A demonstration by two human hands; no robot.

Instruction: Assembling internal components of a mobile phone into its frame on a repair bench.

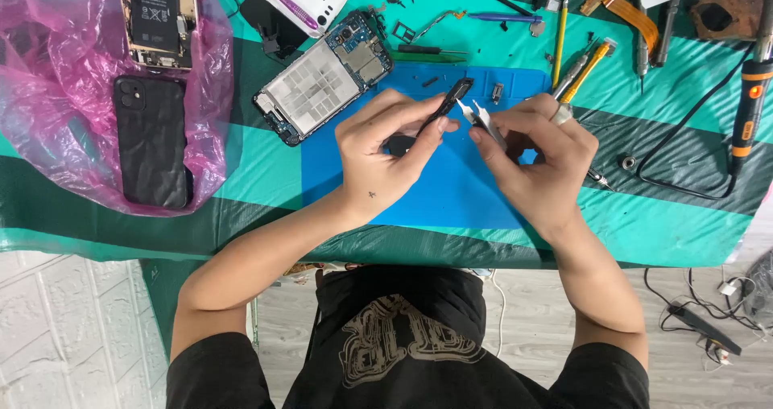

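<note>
- Your left hand [378,147] has its grip pinched shut on a small black part [451,103], holding it above the far half of the blue mat [451,192] at the middle of the bench [241,183].
- Your right hand [531,155] has its grip closed around metal tweezers [481,119], whose tips meet the black part.
- Just beyond the mat's far left corner lies an opened phone frame [322,79], tilted.
- On the pink plastic bag [48,103] at the bench's left end lies a black phone [151,139], with another opened phone [157,18] beyond it.
- Screwdrivers [584,67] lie past the mat's far right corner; a soldering iron [749,107] sits near the right edge.
</note>
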